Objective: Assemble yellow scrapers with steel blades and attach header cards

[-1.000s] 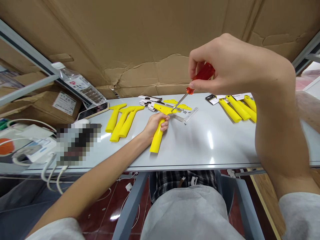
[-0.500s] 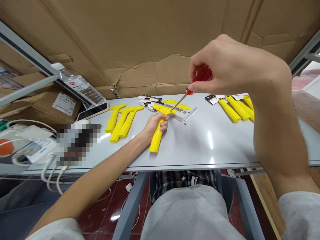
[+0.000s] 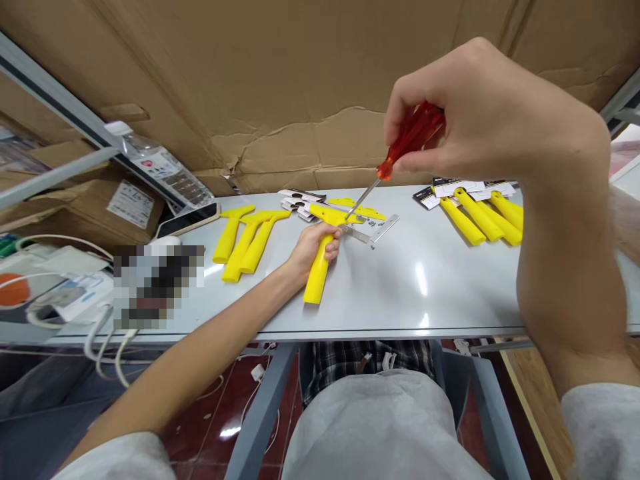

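My left hand (image 3: 316,251) is closed around the neck of a yellow T-shaped scraper handle (image 3: 317,280) on the table. My right hand (image 3: 430,127) grips a screwdriver (image 3: 411,139) by its red, see-through handle. The screwdriver's metal shaft slants down to the left, and its tip meets the head of the scraper handle. Just right of the left hand lie flat metal blades (image 3: 385,228) and several small screws (image 3: 373,224). Behind the held handle are loose yellow head pieces (image 3: 367,211). Whether a screw sits under the tip is too small to tell.
Several yellow handles (image 3: 247,243) lie to the left, and more with card labels (image 3: 473,223) lie to the right. Black-and-white cards (image 3: 301,202) are at the back. A phone (image 3: 188,219), a plastic bottle (image 3: 163,167) and white cables (image 3: 103,333) occupy the left side. Cardboard (image 3: 280,87) stands behind.
My right hand has risen slightly and shifted right, showing more of the screwdriver's red handle. The tip stays at the scraper handle's head. My left hand keeps its hold.
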`<action>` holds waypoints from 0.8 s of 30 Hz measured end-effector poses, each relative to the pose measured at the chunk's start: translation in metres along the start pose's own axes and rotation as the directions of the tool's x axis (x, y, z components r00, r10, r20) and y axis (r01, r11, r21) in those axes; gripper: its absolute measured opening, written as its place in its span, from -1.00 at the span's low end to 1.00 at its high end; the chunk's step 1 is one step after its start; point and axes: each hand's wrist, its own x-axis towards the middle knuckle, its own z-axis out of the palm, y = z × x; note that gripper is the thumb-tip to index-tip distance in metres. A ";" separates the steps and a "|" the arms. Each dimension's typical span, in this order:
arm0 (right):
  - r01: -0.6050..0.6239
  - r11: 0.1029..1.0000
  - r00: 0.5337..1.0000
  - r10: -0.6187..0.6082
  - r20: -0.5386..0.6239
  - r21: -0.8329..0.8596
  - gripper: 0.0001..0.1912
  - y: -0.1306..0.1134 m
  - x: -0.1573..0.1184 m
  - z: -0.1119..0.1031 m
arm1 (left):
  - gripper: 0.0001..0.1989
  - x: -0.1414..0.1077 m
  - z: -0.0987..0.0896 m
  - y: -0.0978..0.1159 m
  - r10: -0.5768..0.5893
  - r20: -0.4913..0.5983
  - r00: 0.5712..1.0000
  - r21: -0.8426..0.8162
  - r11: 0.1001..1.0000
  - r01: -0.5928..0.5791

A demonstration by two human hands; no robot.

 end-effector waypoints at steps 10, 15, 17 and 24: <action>-0.017 1.000 0.999 0.018 0.049 -0.026 -0.85 -0.001 0.001 -0.001 | -0.86 -0.001 0.003 -0.001 0.066 0.002 0.998 0.036 0.997 -0.066; 0.011 0.998 0.999 -0.008 0.049 -0.066 -0.83 0.001 0.003 0.010 | -0.84 -0.002 0.009 0.000 0.061 -0.052 0.997 0.048 0.997 -0.058; 0.028 0.997 0.999 -0.026 0.041 -0.067 -0.82 0.003 0.002 0.013 | -0.85 -0.002 0.009 -0.001 0.076 -0.065 0.995 0.066 0.995 -0.072; 0.003 1.000 0.999 -0.002 0.040 -0.021 -0.83 0.005 0.001 0.019 | -0.78 0.000 0.007 -0.004 0.089 -0.075 0.993 0.069 0.994 -0.084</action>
